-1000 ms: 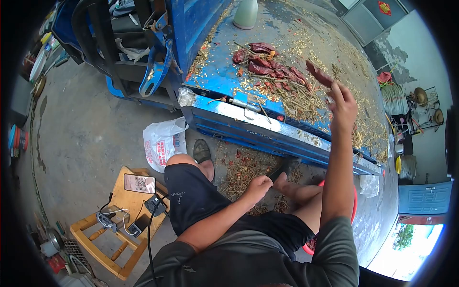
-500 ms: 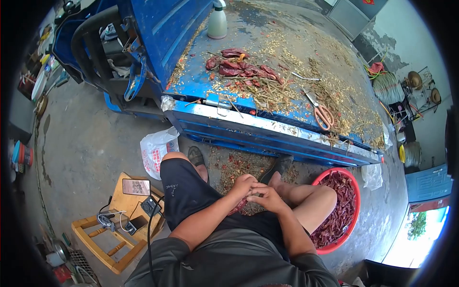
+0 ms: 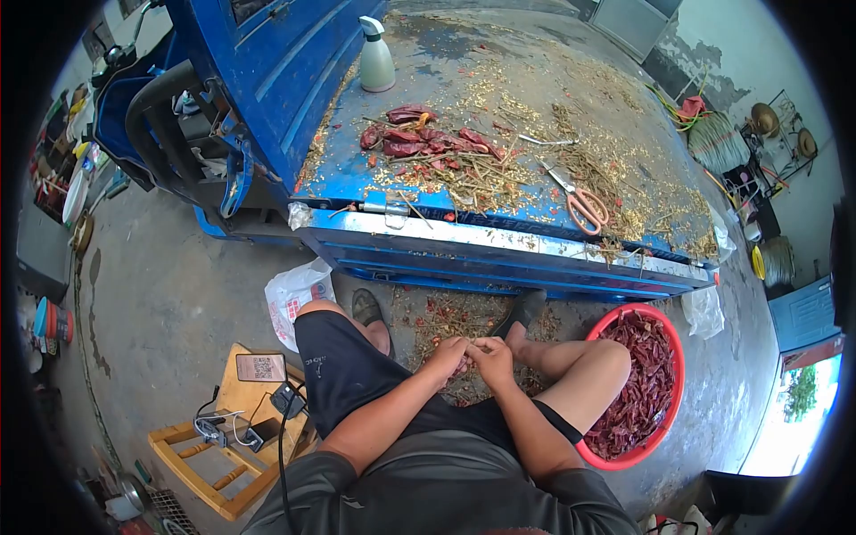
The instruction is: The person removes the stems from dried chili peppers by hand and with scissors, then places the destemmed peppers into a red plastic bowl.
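Observation:
My left hand (image 3: 448,358) and my right hand (image 3: 491,360) meet in front of my lap with the fingertips pinched together. A dark reddish bit, looking like a dried chili pepper, shows under the fingers of my left hand. Whatever my right fingers pinch is too small and covered to make out. By my right knee stands a red basin (image 3: 678,383) full of dried red chili pieces (image 3: 635,392). On the blue truck bed ahead lie a pile of whole dried chili peppers (image 3: 419,141), orange-handled scissors (image 3: 586,210) and a thin metal tool (image 3: 547,140).
A spray bottle (image 3: 376,62) stands on the seed-strewn truck bed (image 3: 499,53). The lowered tailgate (image 3: 499,241) runs across in front of my feet. At left, a wooden chair (image 3: 214,486) holds a phone (image 3: 261,367) and cables. A white plastic bag (image 3: 290,299) lies by my left leg.
Both hands have shifted slightly, from overlapped to fingertip against fingertip. The reddish piece below them shows less now. My view has tilted a little, moving the truck bed within it.

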A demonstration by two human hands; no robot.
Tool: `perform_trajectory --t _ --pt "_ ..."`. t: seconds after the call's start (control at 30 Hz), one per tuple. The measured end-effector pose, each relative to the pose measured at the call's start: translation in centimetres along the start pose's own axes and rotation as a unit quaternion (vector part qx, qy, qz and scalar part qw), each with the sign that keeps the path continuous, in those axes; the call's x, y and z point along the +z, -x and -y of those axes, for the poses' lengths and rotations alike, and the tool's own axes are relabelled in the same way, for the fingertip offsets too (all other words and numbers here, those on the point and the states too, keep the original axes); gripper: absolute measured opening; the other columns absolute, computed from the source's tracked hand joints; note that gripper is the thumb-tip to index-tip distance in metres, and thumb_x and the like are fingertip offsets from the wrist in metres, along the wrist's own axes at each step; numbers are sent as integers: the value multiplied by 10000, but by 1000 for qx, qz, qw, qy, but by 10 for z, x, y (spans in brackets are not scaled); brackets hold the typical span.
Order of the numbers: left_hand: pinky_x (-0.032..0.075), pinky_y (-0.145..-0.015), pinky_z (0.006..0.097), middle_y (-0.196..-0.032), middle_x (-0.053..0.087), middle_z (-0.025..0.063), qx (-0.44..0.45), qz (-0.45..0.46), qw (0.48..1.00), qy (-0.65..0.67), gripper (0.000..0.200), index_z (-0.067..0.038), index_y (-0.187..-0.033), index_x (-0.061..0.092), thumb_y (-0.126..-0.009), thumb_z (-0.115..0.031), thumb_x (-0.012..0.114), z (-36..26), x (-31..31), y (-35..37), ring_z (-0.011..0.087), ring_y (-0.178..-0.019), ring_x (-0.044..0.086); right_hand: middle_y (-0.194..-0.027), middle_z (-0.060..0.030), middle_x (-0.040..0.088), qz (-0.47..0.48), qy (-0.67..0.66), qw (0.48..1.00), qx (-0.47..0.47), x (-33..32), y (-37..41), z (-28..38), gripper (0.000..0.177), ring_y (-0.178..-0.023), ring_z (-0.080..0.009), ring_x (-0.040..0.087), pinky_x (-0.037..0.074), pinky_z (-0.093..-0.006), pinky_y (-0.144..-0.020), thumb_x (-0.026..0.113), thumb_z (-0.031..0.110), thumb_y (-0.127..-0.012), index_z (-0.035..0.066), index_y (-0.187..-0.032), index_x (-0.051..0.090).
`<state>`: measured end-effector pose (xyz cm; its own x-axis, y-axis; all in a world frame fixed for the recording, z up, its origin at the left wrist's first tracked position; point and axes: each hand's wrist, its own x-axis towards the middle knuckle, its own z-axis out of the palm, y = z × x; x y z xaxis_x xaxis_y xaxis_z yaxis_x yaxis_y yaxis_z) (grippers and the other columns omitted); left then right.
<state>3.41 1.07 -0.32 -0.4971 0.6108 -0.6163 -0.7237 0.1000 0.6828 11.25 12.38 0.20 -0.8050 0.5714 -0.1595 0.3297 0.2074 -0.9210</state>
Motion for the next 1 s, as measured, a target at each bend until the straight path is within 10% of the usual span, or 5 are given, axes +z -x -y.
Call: perform_trajectory --t 0.13,0.33,0.53,1.0 --pt "348 -415 247 -631 540 19 -3 21 1000 -8 293 -64 -816 584 -990 -285 501 -7 1 4 99 -485 497 -834 25 671 91 -230 936 249 -13 -6 0 165 -696 -72 607 464 -220 -573 684 177 -923 40 -1007 722" --pt "357 -430 248 -664 558 20 -3 14 1000 -7 246 -66 -839 582 -989 -247 512 -3 -5 0 94 -507 512 -804 50 675 159 -366 846 353 -27 -22 -4 176 -668 -60 600 465 -210 -566 669 239 -944 100 -1050 692" --pt "365 -450 256 -674 557 23 -2 12 1000 -12 243 -63 -845 576 -990 -244 505 0 -5 -7 101 -515 501 -797 30 681 175 -125 946 241 -26 -41 5 192 -679 -60 620 469 -210 -550 696 276 -931 87 -964 705" --pt "351 -461 252 -688 551 -3 -14 4 1000 -22 242 -99 -822 566 -989 -254 485 6 2 -16 85 -528 483 -761 -39 687 288 -14 925 248 -37 -73 11 236 -629 -110 660 521 -227 -539 750 257 -891 42 -848 666"
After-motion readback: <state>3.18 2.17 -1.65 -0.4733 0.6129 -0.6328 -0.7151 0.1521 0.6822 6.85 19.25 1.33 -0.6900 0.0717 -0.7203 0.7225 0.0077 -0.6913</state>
